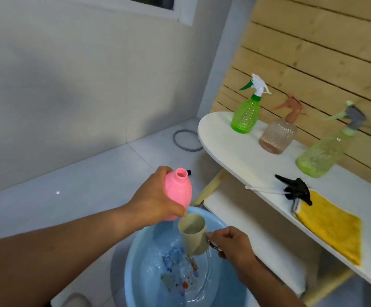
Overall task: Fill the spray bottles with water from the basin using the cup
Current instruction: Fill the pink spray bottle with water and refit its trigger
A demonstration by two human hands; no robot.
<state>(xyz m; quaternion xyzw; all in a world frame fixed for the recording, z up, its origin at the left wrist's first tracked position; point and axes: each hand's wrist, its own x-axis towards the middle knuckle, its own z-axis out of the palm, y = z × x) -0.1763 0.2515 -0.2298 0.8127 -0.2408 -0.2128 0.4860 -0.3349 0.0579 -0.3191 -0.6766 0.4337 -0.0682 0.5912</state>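
My left hand grips a pink spray bottle with no cap, its open neck pointing up, above the far rim of the blue basin. My right hand holds a beige cup by its handle just over the water; the cup has water in it and sits below and to the right of the bottle. The basin holds water, with a coloured pattern on its bottom. A black spray head with a white tube lies on the white shelf.
On the shelf stand a green spray bottle, a clear bottle with a brown head and a pale green bottle. A yellow cloth lies to the right. A lower shelf sits beneath. A grey ring lies on the floor.
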